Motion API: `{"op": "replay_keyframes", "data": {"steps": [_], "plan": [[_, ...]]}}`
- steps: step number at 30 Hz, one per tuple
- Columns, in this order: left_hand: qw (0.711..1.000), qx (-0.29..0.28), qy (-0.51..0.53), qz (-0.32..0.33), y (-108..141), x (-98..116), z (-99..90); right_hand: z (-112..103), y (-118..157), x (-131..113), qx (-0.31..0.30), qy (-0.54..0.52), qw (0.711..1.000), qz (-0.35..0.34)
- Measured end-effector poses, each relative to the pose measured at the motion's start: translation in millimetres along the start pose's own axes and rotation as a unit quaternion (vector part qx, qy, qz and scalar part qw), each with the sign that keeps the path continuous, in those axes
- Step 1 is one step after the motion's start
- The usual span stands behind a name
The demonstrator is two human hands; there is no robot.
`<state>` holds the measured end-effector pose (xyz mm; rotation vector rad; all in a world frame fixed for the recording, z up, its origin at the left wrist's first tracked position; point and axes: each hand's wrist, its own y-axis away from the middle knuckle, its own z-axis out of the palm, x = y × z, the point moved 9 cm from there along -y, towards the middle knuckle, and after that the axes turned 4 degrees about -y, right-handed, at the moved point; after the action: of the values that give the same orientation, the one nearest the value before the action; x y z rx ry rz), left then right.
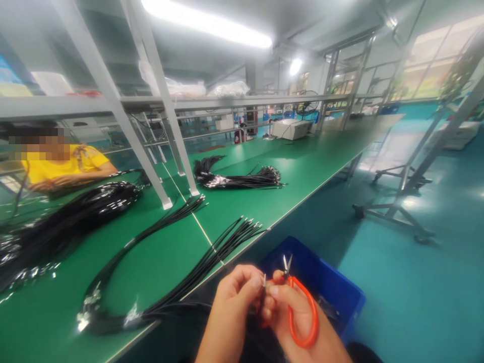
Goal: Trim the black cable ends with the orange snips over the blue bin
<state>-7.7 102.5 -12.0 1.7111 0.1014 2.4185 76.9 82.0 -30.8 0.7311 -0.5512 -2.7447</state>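
My left hand [238, 290] is closed in a pinch on the end of a black cable, whose pale tip [264, 280] sticks up between the fingers. Right beside it, my right hand [283, 302] holds scissors with red handles [314, 317]. The scissor blades point upward and stand slightly apart. My right fingertips also meet at the cable end, though whether they grip it I cannot tell. To the left, a looped bundle of black cables [204, 267] lies on the green table [166, 267], its metal-tipped ends near the edge.
Below my hands stands a blue bin [333, 282]. More black cable bundles lie on the table, one at the back [238, 179] and a large one [75, 212] at left. Metal shelf posts [176, 126] rise from the tabletop. A person in yellow [68, 161] sits across. A wheeled frame [397, 214] stands right.
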Motion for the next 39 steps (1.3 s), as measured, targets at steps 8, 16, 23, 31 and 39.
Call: {"op": "replay_keyframes", "data": {"steps": [8,16,23,31,39], "plan": [[0.994,0.027,-0.074,0.073,8,15,1.2,6,3,-6,-0.021,-0.006,0.999,-0.031],[0.934,0.152,-0.233,0.223,21,45,-20.1,9,3,-11,-0.033,-0.013,0.998,-0.051],[0.706,0.130,-0.558,0.417,47,61,12.7,8,4,-11,-0.013,-0.020,0.999,-0.042],[0.893,0.043,-0.381,0.234,24,39,-5.4,11,1,-13,-0.032,0.020,0.997,-0.068],[0.955,-0.002,-0.266,0.131,14,17,-6.1,12,4,-33,-0.040,0.123,0.977,-0.168]]}}
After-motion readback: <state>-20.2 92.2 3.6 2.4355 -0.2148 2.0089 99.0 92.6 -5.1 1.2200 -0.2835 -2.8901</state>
